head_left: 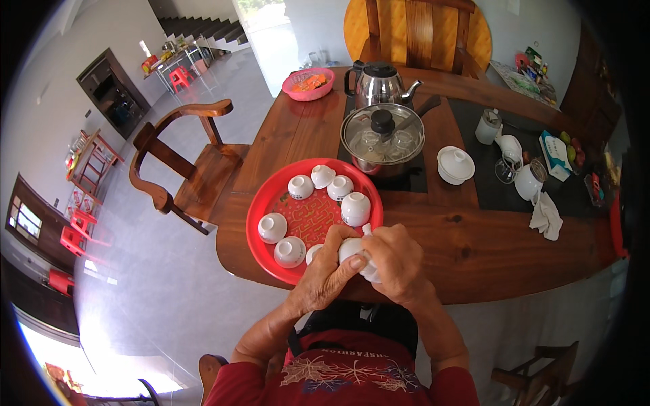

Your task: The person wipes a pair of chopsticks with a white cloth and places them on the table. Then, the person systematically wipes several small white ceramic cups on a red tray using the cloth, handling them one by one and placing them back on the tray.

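Over the near right rim of a red round tray [254, 227], my two hands are close together. My left hand [326, 267] is closed around a small white teacup [350, 249]. Pressed against that cup, my right hand [403, 260] is closed on a crumpled white cloth [370, 272]; a white tip also sticks out above the fingers. On the patterned tray several white teacups stand upside down in a ring, among them a cup [290, 251] at the near left and a larger one [355, 209] at the right. My left hand partly hides another cup [313, 254].
Beyond the tray are a glass-lidded pot [352, 145], a steel kettle [380, 86] and a pink basket [309, 95]. To the right sit a lidded white bowl [456, 166], glassware, a tissue pack [556, 157] and a white cloth [546, 217]. A wooden armchair [203, 172] stands left.
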A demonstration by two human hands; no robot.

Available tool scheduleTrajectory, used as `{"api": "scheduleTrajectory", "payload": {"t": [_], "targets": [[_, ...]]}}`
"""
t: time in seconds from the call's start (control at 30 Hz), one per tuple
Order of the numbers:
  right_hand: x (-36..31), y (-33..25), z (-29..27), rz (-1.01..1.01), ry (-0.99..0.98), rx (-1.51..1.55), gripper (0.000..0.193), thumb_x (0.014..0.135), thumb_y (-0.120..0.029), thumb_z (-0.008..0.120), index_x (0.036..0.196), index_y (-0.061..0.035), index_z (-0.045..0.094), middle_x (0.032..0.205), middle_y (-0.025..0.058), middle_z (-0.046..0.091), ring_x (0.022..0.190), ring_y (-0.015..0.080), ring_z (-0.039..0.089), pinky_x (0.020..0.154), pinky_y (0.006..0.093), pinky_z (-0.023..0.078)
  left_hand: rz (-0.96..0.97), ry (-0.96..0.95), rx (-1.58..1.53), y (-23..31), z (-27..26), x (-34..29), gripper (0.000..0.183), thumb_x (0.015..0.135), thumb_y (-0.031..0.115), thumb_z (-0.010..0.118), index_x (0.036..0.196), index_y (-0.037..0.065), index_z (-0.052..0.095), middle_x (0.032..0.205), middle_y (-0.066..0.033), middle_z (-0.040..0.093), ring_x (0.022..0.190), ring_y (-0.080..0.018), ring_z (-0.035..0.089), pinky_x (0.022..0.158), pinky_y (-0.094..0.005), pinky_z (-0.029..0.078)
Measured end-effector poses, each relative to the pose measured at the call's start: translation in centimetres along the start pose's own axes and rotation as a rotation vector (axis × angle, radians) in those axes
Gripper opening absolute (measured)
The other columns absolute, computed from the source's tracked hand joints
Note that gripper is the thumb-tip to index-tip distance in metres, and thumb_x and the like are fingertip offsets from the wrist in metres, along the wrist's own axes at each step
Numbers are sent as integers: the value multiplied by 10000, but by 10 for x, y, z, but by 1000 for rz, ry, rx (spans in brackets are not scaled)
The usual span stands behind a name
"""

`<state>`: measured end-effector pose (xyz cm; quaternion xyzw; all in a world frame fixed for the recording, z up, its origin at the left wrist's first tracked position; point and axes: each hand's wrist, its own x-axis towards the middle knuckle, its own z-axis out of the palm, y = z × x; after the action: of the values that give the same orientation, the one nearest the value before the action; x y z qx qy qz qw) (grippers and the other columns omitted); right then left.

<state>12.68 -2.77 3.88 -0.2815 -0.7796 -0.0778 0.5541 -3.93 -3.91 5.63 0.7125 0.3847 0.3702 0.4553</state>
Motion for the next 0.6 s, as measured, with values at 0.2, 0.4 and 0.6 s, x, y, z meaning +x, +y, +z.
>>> {"api": "scheduleTrajectory", "payload": {"t": [0.2, 0.4, 0.6], "targets": [[0, -8, 8, 255, 70, 249, 383, 690, 19, 730, 1023, 14, 540, 883, 160, 584, 728, 311, 601, 618, 372, 508, 165, 227, -3, -8, 18, -1, 376, 974, 333, 471, 1186, 33, 388, 966, -111, 519, 873, -192, 522, 790, -324, 444], [-12, -12, 19, 456, 100, 220, 380, 714, 19, 732, 1042, -15, 541, 907, 136, 580, 756, 283, 609, 640, 352, 499, 68, 246, -222, -21, 24, 3, 363, 997, 349, 381, 1193, 43, 388, 960, -45, 472, 807, -101, 446, 724, -255, 406], [-30, -23, 15, 505, -164, 206, 404, 711, 14, 733, 1060, -5, 529, 925, 172, 569, 752, 332, 593, 645, 378, 495, -21, 349, -522, -34, 22, 8, 499, 975, 488, 385, 1238, 63, 389, 1097, -95, 542, 949, -156, 543, 800, -294, 461]]}}
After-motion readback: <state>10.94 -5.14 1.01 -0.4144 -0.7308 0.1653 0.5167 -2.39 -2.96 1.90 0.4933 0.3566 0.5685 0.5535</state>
